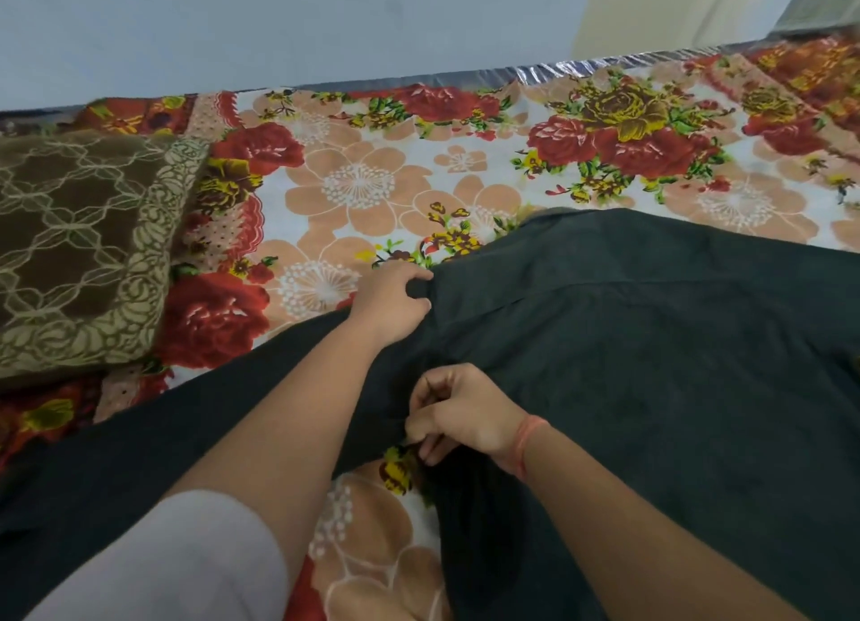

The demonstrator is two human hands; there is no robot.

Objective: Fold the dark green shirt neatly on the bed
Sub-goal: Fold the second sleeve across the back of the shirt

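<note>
Dark green shirt (651, 341) lies spread on the bed (372, 178), right of centre. Left hand (391, 301) grips its far-left edge; right hand (460, 415) pinches a nearer fold.

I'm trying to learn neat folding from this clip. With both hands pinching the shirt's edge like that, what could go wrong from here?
1. The left hand and right hand grip the dark green shirt close together, so lifting may let the far side sag and crease.
2. A sleeve trails under the left forearm and might drag crooked.
3. The brown pillow lies close on the left and could crowd the fold.
</note>
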